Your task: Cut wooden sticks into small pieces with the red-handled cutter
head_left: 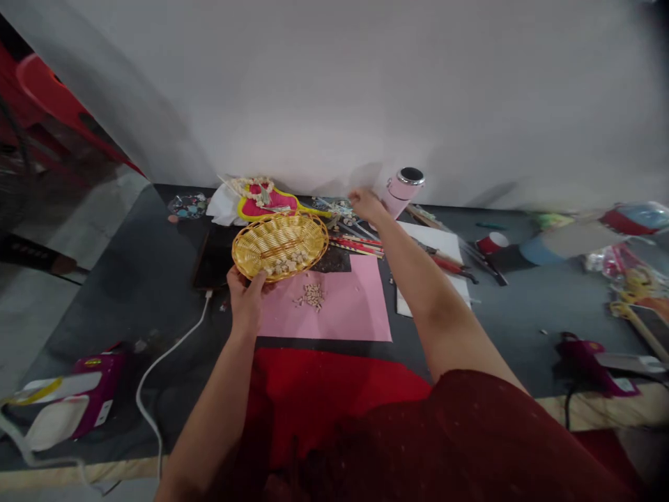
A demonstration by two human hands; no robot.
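A shallow golden woven basket (277, 240) is tilted toward me, with several small pale pieces (287, 263) gathered at its near side. My left hand (245, 296) grips its near left rim, thumb on top. Further off, my right hand (367, 203) reaches toward the wall with fingers curled in; whatever they hold, if anything, is hidden. It is beside a pink flask (401, 189) and close to a heap of small clear and bluish bits (334, 207). Below the basket, a small pile of pale beads (312, 297) lies on a pink sheet (360, 314).
Behind the basket lies a pink and yellow fan-shaped item (269, 199). Red-handled pliers (449, 263) rest on a white pad (436, 240). A white cable (157, 369) runs from a dark phone or tablet (209, 258). Purple devices (99, 383) stand at both sides.
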